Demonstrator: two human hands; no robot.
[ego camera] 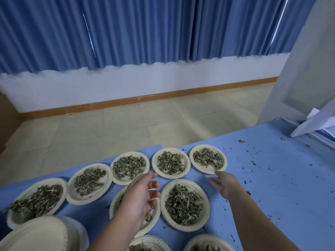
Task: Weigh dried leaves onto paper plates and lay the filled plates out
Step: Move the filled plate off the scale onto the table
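While both hands hover low over the blue cloth-covered table (272, 187), neither has hold of anything. The left hand (141, 194) hangs with fingers spread and loosely bent above a cream fluted paper plate (113, 205) in the nearer row, hiding most of it. The right hand (225, 184) is stretched flat, its fingertips just at the near rim of the far-right round paper plate (203, 170); whether they touch it I cannot tell. My guess is that this plate is being nudged into line with its neighbours.

Heaps of crumpled grey-green dried leaves (183, 203) sit on every laid-out plate. Five plates curve along the far edge of the table (87, 201), almost rim to rim, probably to save room. A second row is started nearer the person, where a full plate (204, 217) lies between the two wrists, and two more show at the bottom edge.

A stack of empty cream plates (41, 232) waits at the lower left, within reach of the left arm, so more portions seem likely. Leaf crumbs (253, 163) litter the bare cloth on the right. No scale is in sight.
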